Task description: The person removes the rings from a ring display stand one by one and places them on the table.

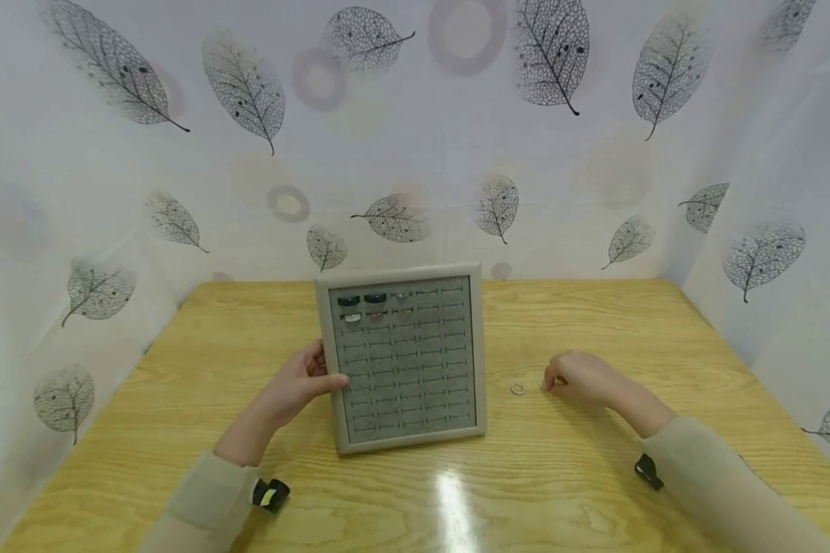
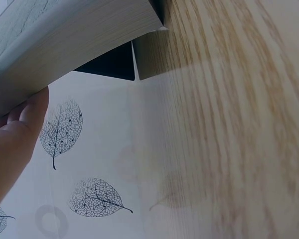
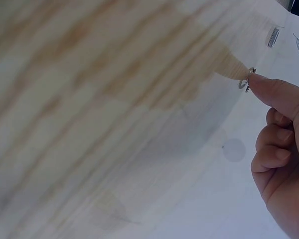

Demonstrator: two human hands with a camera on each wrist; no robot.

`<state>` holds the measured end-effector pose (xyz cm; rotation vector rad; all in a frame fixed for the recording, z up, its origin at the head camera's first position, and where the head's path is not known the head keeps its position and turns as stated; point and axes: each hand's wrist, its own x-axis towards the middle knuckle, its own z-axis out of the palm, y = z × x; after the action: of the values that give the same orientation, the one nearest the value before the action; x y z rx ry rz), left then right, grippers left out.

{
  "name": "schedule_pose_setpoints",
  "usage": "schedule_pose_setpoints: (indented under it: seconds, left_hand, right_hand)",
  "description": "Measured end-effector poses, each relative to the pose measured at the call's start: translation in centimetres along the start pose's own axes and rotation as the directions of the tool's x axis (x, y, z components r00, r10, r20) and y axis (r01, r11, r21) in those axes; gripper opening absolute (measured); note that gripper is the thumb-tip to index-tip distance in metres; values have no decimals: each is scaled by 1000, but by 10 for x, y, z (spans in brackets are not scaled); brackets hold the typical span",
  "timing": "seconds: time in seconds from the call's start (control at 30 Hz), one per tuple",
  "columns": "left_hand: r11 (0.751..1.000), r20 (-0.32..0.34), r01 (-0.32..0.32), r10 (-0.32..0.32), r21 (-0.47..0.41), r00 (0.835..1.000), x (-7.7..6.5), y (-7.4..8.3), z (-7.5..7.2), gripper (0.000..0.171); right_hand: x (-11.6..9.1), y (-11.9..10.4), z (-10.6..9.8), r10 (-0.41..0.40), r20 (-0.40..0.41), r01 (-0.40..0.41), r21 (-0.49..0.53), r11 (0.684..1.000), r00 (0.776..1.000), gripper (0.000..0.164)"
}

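Observation:
A framed ring display board [image 1: 482, 353] with a grey slotted pad [image 1: 408, 369] leans upright on the table. My left hand [image 1: 293, 392] grips its left side, thumb on the front and the other fingers behind. Several rings sit in the top two rows, among them a dark band [image 1: 376, 298] and a whitish ring [image 1: 352, 317]. Right of the board, my right hand [image 1: 584, 378] pinches a small silver ring [image 3: 247, 82] at the tabletop, its other fingers curled in. A second silver ring [image 1: 517, 389] lies between that hand and the board.
The light wood table [image 1: 283, 315] reaches back to a white curtain [image 1: 415, 138] with a leaf print, which also hangs at both sides. Behind the board, a dark support flap [image 2: 112, 64] shows in the left wrist view.

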<state>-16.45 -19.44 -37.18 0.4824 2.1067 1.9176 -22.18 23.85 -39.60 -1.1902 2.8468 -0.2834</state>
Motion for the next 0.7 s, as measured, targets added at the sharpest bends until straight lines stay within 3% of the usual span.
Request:
schedule_pose_setpoints:
  seconds: [0.27, 0.7]
  left_hand:
    - [1000, -16, 29, -29, 6, 999, 0, 0, 0, 65]
    - [1000, -14, 18, -18, 9, 1000, 1, 0, -1, 64]
  right_hand:
    - [-1, 1, -1, 1, -4, -1, 4, 1000, 1000, 5]
    - [-3, 0, -3, 9, -4, -9, -1, 1000, 1000, 6]
